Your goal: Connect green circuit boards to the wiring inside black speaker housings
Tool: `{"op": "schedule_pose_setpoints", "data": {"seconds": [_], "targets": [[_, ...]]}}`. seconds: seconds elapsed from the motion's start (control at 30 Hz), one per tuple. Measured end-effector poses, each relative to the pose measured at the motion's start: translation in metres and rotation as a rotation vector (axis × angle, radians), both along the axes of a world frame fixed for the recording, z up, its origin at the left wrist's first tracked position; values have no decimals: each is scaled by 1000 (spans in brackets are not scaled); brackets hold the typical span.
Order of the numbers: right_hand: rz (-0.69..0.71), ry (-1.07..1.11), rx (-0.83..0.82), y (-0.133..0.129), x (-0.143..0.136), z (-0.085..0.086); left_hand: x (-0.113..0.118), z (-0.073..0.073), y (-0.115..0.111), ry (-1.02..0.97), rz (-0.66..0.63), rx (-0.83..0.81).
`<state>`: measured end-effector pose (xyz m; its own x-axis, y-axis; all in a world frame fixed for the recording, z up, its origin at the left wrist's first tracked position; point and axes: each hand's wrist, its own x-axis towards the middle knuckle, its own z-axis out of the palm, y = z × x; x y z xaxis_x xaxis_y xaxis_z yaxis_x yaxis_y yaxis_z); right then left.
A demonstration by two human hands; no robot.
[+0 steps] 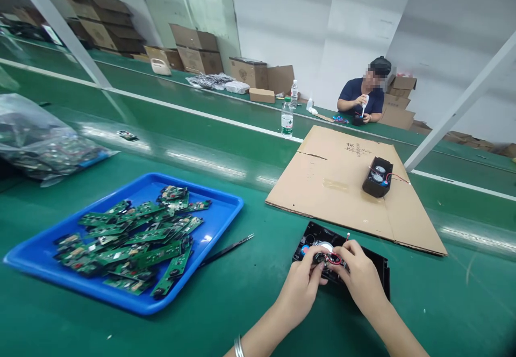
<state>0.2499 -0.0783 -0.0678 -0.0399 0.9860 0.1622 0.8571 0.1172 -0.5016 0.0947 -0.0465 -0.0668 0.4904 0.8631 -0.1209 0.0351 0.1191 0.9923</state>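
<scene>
Both hands worked at a black plastic housing (346, 271) lying on the green worktop (250, 303) at the near edge: the left hand (303, 284) and right hand (360, 273) met over its top, fingers (322, 255) pinched on the red and black wires (334, 259) beside a round silver speaker (324, 247). To the left lay a blue tray (213, 217) heaped with green circuit boards (137, 238), black tweezers (228, 249) just beside it. A second black housing (378, 177) sat on a cardboard sheet (334, 185) beyond, and a person (363, 99) worked across the belt near a water bottle (287, 116).
</scene>
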Motion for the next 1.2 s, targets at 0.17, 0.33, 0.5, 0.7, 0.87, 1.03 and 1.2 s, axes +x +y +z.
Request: {"op": "schedule_pose_setpoints", "data": {"seconds": [0.17,0.33,0.5,0.7,0.87,1.03,1.2], "targets": [[-118,110,-123,2,9,5,5,-3,-3,-40,136,-133],[-105,679,-314,2,12,24,9,-1,-6,-33,269,-167],[60,476,-230,-2,5,32,10,0,-7,-31,316,-169],[41,427,-148,-2,-4,13,12,-2,-8,-35,327,-149],[50,486,-29,0,-4,10,11,-1,-6,-58,331,-190],[181,240,150,1,-3,10,10,-1,-4,-133,336,-248],[229,-19,277,0,-8,9,11,-1,-6,-152,383,-255]]}}
